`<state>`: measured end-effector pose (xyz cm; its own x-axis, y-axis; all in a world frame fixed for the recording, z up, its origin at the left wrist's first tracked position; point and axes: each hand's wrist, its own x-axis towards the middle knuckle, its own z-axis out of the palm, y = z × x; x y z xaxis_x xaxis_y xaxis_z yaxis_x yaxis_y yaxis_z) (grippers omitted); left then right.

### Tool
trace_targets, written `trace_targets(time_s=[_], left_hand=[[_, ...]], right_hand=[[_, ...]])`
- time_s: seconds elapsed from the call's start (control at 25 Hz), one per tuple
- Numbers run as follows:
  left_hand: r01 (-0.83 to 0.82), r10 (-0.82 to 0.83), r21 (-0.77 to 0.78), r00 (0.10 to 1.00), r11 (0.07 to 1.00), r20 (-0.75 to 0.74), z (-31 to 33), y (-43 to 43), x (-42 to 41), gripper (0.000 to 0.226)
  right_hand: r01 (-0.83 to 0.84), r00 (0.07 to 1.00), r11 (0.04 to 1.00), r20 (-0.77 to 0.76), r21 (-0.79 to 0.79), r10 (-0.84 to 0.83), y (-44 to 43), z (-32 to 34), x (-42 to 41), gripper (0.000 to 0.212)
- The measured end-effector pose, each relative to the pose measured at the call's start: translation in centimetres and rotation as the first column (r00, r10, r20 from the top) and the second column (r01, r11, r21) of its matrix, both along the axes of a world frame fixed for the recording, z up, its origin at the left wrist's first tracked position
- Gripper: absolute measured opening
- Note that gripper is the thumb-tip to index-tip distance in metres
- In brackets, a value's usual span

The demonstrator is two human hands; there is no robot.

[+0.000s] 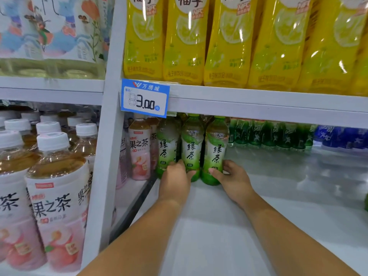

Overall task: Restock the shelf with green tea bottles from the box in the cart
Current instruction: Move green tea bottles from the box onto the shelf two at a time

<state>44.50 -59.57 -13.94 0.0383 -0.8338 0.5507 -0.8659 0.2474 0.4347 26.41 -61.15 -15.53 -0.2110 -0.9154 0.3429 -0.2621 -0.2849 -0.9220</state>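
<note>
1. Nearest the camera, at lower left, stand peach tea bottles (57, 198) with white caps and pink labels reading "果之茶", in the bay left of a white upright post (103, 156).
2. Two bare forearms reach forward over the white lower shelf (219, 236), which lies bare in front of the hands.
3. The left hand (175, 180) lies palm down, its fingers curled about the base of the middle green tea bottle (192, 148) and touching the left green tea bottle (166, 150).
4. The right hand (233, 176) cups the base of the right green tea bottle (216, 150), thumb pressed on its front and fingers wrapped behind its right side.
5. The three green tea bottles stand upright, side by side and touching, on the lower shelf; each label reads "绿茶".
6. Just left of them stand more peach tea bottles (139, 148) marked "果之茶".
7. A blue price tag (145, 98) on the shelf edge above reads "万绣城" and "3.00 元".
8. Farther back at right are dark green bottles (268, 134) and blue bottles (342, 136); their labels are too blurred to read.
9. On the upper shelf (258, 104) stand yellow bottles (225, 42) marked "柚子" and "NFC".
</note>
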Motion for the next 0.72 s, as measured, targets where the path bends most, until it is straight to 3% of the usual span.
trace_targets(time_s=[0.24, 0.56, 0.72], left_hand=[[0.018, -0.016, 0.011, 0.992, 1.0, -0.124, -0.3, -0.1, 0.2, 0.032], [0.008, 0.008, 0.055, 0.956, 0.998, -0.295, -0.3, 0.4, 0.4, 0.024], [0.05, -0.02, 0.085, 0.945, 0.995, -0.327, -0.1, 0.9, 0.5, 0.025]], right_hand=[[0.049, 0.991, 0.999, -0.124, 0.002, -0.048, 0.4, 0.1, 0.2, 0.034], [0.042, 0.988, 0.996, -0.155, 0.081, -0.029, 1.0, 0.5, 0.2, 0.041], [0.058, 0.982, 0.984, -0.187, 0.17, -0.026, 1.3, 0.9, -0.2, 0.029]])
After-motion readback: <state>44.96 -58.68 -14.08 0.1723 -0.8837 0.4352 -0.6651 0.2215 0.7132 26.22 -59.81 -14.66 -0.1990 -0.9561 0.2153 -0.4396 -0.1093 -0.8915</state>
